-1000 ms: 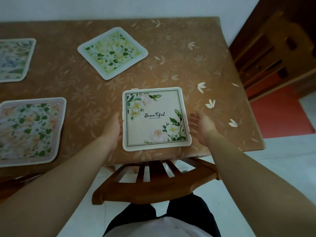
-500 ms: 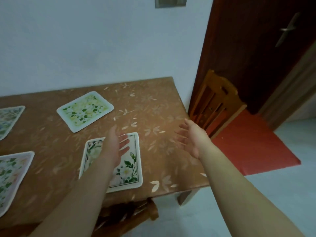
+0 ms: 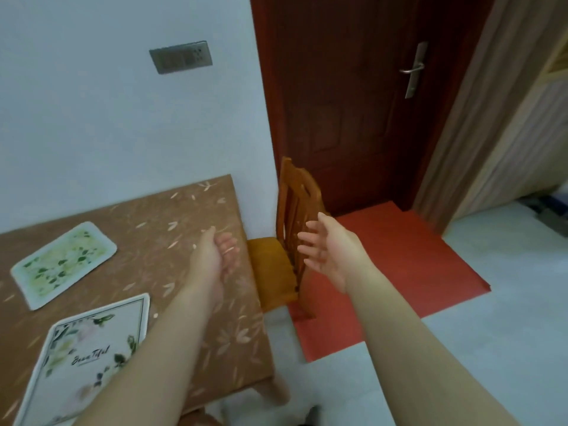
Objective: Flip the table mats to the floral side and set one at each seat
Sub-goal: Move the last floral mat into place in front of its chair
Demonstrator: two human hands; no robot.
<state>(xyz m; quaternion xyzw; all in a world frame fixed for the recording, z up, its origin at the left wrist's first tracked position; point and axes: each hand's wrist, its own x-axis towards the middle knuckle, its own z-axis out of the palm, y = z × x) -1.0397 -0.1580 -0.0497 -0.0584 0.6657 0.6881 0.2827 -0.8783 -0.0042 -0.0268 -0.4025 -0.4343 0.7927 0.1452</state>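
**Two mats floral side up in view; both hands empty**

- Left hand (image 3: 219, 253) is held over the table (image 3: 172, 229) near its right edge, fingers spread, nothing in the grip.
- Right hand (image 3: 330, 250) is raised past the table edge, in front of the wooden chair (image 3: 292, 229); palm open, grip slack, nothing held.
- A mat printed "Beautiful" (image 3: 92, 355) is seen at 7 o'clock, lying flat, floral side up, near the front edge.
- A green-leaf mat (image 3: 64, 264) is noted at 9 o'clock, flat, floral side up, apart from the first.
- Progress, judged: these two seats appear served. No mat is seen before the chair at the table's right end, so that seat is probably left. The rest of the table is out of frame and cannot be assessed.
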